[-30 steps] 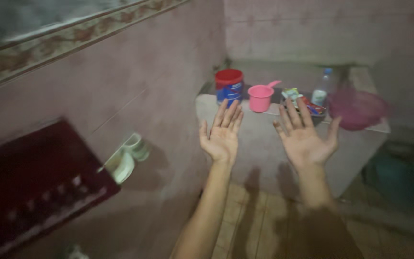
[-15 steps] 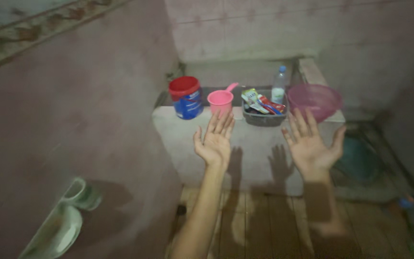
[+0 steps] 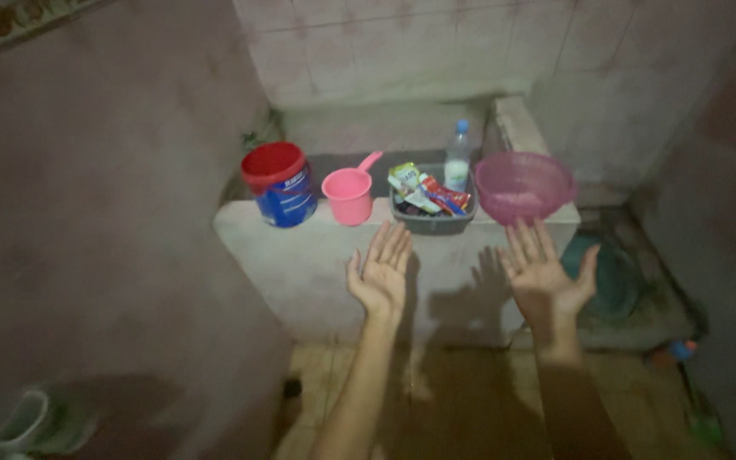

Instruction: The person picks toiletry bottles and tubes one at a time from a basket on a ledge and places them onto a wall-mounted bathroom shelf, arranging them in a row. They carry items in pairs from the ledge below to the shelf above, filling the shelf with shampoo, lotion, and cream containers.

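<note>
Pink dipper [image 3: 348, 194] and pink basin [image 3: 524, 185] sit up on the concrete ledge [image 3: 317, 255], handy for water; left hand [image 3: 381, 274] and right hand [image 3: 545, 274] hover below, spread apart, fingers splayed, holding nothing.

Grey basket [image 3: 433, 223] of sachets, pink strainer bowl [image 3: 525, 184] beside it, both on ledge rim [image 3: 300, 223]

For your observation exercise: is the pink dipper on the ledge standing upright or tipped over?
Upright. The pink dipper stands on its base on the ledge, open mouth facing up, handle angling up to the right. Whether it holds water cannot be told.
</note>
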`<state>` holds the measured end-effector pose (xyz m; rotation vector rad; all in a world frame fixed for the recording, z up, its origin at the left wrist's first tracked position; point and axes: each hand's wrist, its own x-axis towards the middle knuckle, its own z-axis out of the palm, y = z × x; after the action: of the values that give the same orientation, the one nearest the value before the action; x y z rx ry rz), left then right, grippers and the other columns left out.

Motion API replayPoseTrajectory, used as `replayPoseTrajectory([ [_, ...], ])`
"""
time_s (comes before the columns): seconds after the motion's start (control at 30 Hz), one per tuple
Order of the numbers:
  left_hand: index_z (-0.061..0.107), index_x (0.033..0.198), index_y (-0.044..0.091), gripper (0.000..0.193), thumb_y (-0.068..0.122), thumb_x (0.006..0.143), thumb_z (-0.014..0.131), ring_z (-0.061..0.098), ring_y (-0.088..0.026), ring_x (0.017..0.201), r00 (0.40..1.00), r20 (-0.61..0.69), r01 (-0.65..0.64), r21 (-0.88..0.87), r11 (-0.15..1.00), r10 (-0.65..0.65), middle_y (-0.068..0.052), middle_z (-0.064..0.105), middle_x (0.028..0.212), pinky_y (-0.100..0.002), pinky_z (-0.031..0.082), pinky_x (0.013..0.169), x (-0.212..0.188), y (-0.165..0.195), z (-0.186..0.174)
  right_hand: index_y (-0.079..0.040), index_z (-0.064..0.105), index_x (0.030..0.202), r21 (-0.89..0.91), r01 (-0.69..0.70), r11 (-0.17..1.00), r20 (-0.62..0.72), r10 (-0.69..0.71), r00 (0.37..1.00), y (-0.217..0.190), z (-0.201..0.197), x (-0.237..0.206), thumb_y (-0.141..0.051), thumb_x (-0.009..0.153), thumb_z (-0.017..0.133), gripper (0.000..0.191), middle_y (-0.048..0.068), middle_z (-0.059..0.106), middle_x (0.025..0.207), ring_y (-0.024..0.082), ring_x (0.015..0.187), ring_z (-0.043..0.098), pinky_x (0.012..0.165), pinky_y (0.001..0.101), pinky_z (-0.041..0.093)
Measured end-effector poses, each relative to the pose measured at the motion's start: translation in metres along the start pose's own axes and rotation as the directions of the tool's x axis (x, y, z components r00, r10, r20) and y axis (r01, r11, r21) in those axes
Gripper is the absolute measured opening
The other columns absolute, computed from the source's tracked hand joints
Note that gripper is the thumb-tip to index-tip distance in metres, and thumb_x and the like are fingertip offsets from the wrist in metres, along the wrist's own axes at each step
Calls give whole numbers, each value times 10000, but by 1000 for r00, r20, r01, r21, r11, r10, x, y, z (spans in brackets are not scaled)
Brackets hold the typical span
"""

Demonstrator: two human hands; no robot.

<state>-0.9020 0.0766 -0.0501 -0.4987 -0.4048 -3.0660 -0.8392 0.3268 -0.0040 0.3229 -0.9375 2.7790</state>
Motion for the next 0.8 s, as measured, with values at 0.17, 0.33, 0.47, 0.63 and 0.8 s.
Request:
replayPoseTrajectory([
  [0.17, 394, 1494, -127, 815, 490, 961, 392, 450, -448, 1421, 998, -59, -7, 19, 1000, 8, -370, 453, 1509, -515, 295, 1239, 48, -55, -24, -20, 199, 1634, -6, 4, 1000, 58, -4, 998, -8, -61, 61, -821, 900, 339, 1095, 208, 238, 1712, 354, 1600, 209, 1278, 539, 180],
  [0.33, 408, 1474, -135, 782, 461, 969, 396, 459, -452, 1410, 993, -113, -17, 9, 1000, 18, -382, 458, 1495, -514, 308, 1233, 99, -105, -38, 40, 267, 1629, 493, -200, 847, 295, 54, 954, -8, -136, 118, -768, 997, 306, 1027, 271, 275, 1697, 406, 1591, 205, 1280, 593, 170],
  [0.47, 408, 1482, -129, 771, 445, 967, 401, 457, -438, 1419, 992, -123, -15, 13, 1000, 17, -364, 459, 1505, -504, 313, 1230, 129, -133, -49, 64, 361, 1622, 562, -262, 784, 361, 53, 931, -1, -186, 157, -749, 1065, 343, 985, 292, 330, 1653, 429, 1579, 207, 1302, 609, 174],
  [0.63, 403, 1482, -139, 777, 442, 965, 409, 460, -439, 1418, 990, -134, -24, 63, 998, 32, -372, 466, 1497, -509, 325, 1219, 165, -157, -61, -6, 373, 1583, 511, -248, 823, 240, 140, 961, 6, -217, 200, -698, 1013, 364, 896, 245, 359, 1651, 409, 1568, 273, 1229, 595, 197],
  [0.8, 411, 1472, -139, 756, 421, 965, 416, 487, -434, 1398, 983, -177, -37, 113, 993, 56, -371, 484, 1484, -507, 337, 1216, 205, -160, -83, -83, 384, 1583, 199, -214, 956, -4, 220, 976, 11, -204, 240, -706, 942, 364, 894, 151, 386, 1647, 337, 1533, 329, 1185, 554, 239],
])
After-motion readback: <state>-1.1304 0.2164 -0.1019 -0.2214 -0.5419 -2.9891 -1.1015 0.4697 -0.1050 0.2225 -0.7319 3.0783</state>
